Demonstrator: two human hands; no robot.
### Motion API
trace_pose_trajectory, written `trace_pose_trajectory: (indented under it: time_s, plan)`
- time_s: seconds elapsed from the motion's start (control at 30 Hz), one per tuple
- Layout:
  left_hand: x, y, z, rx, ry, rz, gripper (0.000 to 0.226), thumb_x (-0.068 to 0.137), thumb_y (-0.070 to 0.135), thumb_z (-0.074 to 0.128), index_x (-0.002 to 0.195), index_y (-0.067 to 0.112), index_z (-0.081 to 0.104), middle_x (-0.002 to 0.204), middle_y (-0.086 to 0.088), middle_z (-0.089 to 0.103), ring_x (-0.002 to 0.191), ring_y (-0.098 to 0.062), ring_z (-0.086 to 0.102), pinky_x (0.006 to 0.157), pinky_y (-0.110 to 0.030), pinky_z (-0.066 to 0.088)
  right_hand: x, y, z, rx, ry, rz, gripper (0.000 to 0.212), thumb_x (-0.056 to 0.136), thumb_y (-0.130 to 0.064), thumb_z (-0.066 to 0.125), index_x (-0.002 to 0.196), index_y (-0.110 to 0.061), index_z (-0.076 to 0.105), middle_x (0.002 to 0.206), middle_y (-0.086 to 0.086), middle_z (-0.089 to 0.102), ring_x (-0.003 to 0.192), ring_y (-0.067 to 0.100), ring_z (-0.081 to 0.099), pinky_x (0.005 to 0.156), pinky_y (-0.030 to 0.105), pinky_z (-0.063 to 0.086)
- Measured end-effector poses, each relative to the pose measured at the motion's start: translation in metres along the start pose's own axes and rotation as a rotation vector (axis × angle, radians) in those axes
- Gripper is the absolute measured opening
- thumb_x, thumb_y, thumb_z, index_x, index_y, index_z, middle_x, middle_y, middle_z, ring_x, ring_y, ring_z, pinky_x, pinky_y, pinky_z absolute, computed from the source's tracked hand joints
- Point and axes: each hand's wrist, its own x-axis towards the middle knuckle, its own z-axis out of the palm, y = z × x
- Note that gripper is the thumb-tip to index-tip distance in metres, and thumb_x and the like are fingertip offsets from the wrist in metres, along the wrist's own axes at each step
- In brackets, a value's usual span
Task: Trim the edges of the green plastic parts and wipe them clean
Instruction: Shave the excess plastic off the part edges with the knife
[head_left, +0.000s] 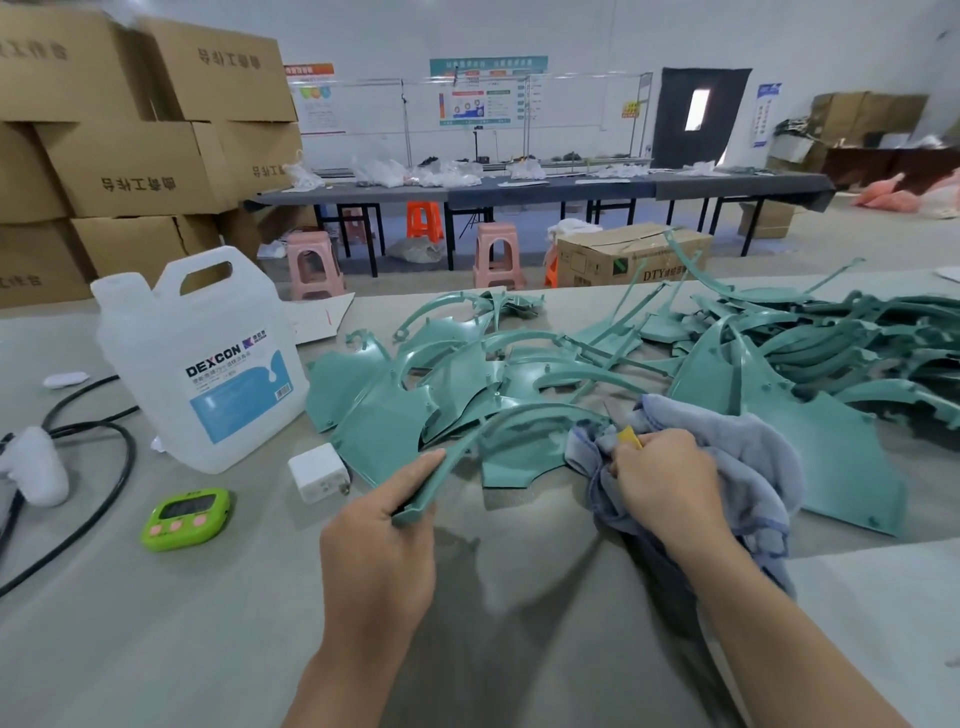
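Left hand (382, 535) clamped on near end of curved green part (498, 421), arcing upper-right toward right hand (662, 483) gripping cloth (727, 447) plus cutter (629, 435).

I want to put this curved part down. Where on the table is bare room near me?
Bare table lies nearer than the green timer, left of the left hand gripping the curved green part, and between the forearms. Crowded: the pile of green parts farther back and at the right, and the jug, charger and black cable at the left.
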Motion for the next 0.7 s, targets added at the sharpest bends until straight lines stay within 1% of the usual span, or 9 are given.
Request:
trace_pose_trajectory:
  time_s: [0.07, 0.17, 0.27, 0.33, 0.47, 0.53, 0.6, 0.67, 0.7]
  plan:
    - [0.005, -0.006, -0.004, -0.072, 0.114, -0.066, 0.057, 0.087, 0.005, 0.072, 0.095, 0.061, 0.070, 0.084, 0.031, 0.072, 0.071, 0.015, 0.061, 0.062, 0.003, 0.039, -0.001, 0.002, -0.003, -0.039, -0.030, -0.077, 0.028, 0.104, -0.027, 0.043, 0.106, -0.016, 0.069, 0.102, 0.006, 0.071, 0.095, 0.026, 0.067, 0.056, 0.028, 0.039]
    - [0.015, -0.012, -0.010, -0.093, 0.245, -0.159, 0.035, 0.086, 0.011, 0.074, 0.091, 0.046, 0.078, 0.081, 0.008, 0.076, 0.067, 0.006, 0.061, 0.062, -0.007, 0.043, -0.004, 0.009, -0.005, 0.179, -0.029, -0.190, 0.040, 0.101, -0.026, 0.051, 0.069, -0.010, 0.067, 0.062, 0.004, 0.070, 0.064, 0.021, 0.065, 0.058, 0.033, 0.049]
    - [0.023, -0.009, -0.012, -0.158, 0.368, -0.288, 0.025, 0.080, 0.019, 0.076, 0.066, 0.039, 0.069, 0.057, 0.022, 0.065, 0.055, 0.004, 0.059, 0.051, -0.014, 0.042, -0.022, 0.011, -0.007, 0.300, -0.196, -0.259, 0.039, 0.096, -0.015, 0.057, 0.057, -0.012, 0.062, 0.051, 0.001, 0.065, 0.044, 0.008, 0.054, 0.048, 0.022, 0.044]
    - [0.029, -0.009, -0.015, -0.327, 0.441, -0.351, 0.018, 0.078, 0.017, 0.076, 0.071, 0.032, 0.068, 0.063, 0.034, 0.065, 0.058, 0.014, 0.062, 0.049, -0.011, 0.044, -0.037, 0.008, -0.009, 0.130, -0.424, -0.286, 0.034, 0.096, -0.022, 0.060, 0.065, -0.015, 0.070, 0.055, -0.001, 0.069, 0.041, 0.005, 0.054, 0.047, 0.018, 0.042]
    - [0.035, -0.008, -0.020, -0.668, 0.507, -0.426, 0.010, 0.076, 0.018, 0.073, 0.086, 0.019, 0.077, 0.086, 0.011, 0.078, 0.074, -0.008, 0.075, 0.056, -0.024, 0.057, -0.052, 0.004, -0.012, -0.080, -0.703, -0.354, 0.038, 0.095, -0.036, 0.061, 0.071, -0.009, 0.073, 0.059, -0.001, 0.072, 0.038, 0.004, 0.052, 0.045, 0.020, 0.044]
    - [0.034, -0.004, -0.020, -0.734, 0.493, -0.437, 0.012, 0.079, 0.027, 0.070, 0.084, 0.023, 0.080, 0.085, 0.006, 0.079, 0.073, -0.013, 0.076, 0.055, -0.028, 0.058, -0.051, 0.003, -0.017, -0.005, -0.569, -0.404, 0.044, 0.098, -0.042, 0.059, 0.073, -0.008, 0.070, 0.061, 0.001, 0.070, 0.043, 0.008, 0.052, 0.051, 0.032, 0.048]
    - [0.032, 0.000, -0.018, -0.739, 0.471, -0.463, 0.015, 0.081, 0.037, 0.066, 0.075, 0.035, 0.080, 0.077, 0.008, 0.077, 0.066, -0.011, 0.074, 0.050, -0.025, 0.055, -0.046, 0.005, -0.023, 0.245, -0.287, -0.423, 0.036, 0.095, -0.040, 0.060, 0.075, -0.011, 0.068, 0.062, 0.006, 0.064, 0.048, 0.008, 0.048, 0.050, 0.039, 0.043]
    - [0.030, 0.003, -0.015, -0.745, 0.436, -0.499, 0.020, 0.083, 0.043, 0.063, 0.073, 0.038, 0.079, 0.077, 0.008, 0.077, 0.066, -0.011, 0.074, 0.050, -0.025, 0.054, -0.039, 0.013, -0.028, 0.448, 0.107, -0.349, 0.022, 0.089, -0.039, 0.059, 0.085, -0.022, 0.072, 0.065, -0.002, 0.064, 0.058, 0.005, 0.053, 0.055, 0.030, 0.045]
    - [0.028, 0.004, -0.014, -0.756, 0.413, -0.521, 0.023, 0.084, 0.045, 0.061, 0.073, 0.038, 0.079, 0.079, 0.007, 0.078, 0.068, -0.012, 0.075, 0.050, -0.026, 0.055, -0.035, 0.018, -0.028, 0.323, 0.302, -0.331, 0.019, 0.086, -0.042, 0.060, 0.096, -0.031, 0.072, 0.076, -0.008, 0.068, 0.075, 0.005, 0.059, 0.068, 0.027, 0.050]
